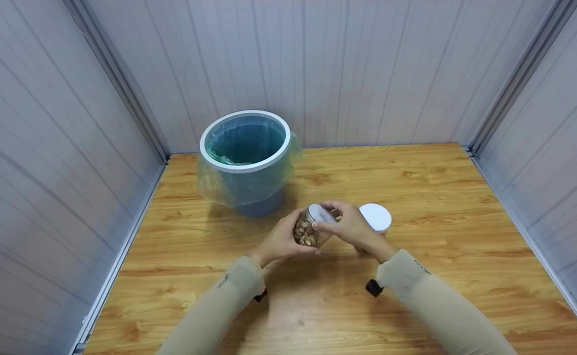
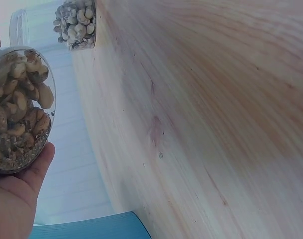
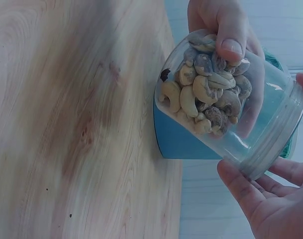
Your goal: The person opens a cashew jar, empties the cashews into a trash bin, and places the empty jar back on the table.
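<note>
1. Head view: we are holding a tilted nut jar [image 1: 305,236] above the wood-grain table [image 1: 466,222], our left hand [image 1: 281,240] grasping its body, our right hand [image 1: 351,226] gripping its lid [image 1: 319,213].
2. Pale panelled walls [image 1: 367,59] are enclosing the left, right and far sides.
3. A lined bin [image 1: 244,168] is standing far left, a white-lidded jar [image 1: 376,217] just right.

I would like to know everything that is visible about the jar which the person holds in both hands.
The jar is clear and rounded, of glass or plastic (I cannot tell which), with a pale lid on its top. Nuts, apparently cashews with dark, dusty patches, fill part of it. It is tilted, lid end toward the right hand, and held above the table. The left hand grips its body; the right fingers are at the lid end.
</note>
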`<state>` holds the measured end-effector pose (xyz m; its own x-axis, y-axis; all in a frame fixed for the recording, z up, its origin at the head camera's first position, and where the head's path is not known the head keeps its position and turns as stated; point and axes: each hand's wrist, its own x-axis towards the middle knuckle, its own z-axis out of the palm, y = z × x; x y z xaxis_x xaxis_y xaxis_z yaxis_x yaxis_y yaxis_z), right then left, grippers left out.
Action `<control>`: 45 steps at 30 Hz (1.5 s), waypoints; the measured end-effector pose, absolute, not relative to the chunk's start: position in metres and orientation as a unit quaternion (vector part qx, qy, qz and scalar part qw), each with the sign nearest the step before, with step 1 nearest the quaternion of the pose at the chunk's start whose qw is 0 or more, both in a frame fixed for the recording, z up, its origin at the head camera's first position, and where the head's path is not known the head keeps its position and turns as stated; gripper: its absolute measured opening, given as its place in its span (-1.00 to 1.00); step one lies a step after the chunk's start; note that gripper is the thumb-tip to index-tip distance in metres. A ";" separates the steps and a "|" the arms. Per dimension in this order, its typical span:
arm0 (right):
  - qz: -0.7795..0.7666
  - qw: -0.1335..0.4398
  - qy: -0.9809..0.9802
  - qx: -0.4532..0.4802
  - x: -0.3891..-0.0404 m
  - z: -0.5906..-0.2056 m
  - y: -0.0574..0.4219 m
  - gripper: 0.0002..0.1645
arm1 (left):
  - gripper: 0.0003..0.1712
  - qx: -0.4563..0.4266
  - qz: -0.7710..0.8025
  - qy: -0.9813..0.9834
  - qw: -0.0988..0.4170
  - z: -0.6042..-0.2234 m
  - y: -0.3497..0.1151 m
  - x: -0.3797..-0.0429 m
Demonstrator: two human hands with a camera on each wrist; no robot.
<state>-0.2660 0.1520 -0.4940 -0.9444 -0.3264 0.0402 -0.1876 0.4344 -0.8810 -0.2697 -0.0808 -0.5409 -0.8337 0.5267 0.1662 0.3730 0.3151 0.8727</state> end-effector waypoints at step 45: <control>-0.409 0.068 0.893 -0.174 -0.265 -0.495 0.142 -0.03 | 0.14 0.280 0.438 0.853 0.040 -0.535 -0.092 -0.265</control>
<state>-0.2653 0.1421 -0.4954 -0.9304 -0.3660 0.0218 -0.2553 0.6041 -0.7549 -0.2652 -0.0919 -0.5351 -0.8396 0.5137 0.1768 0.4432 0.4596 0.7696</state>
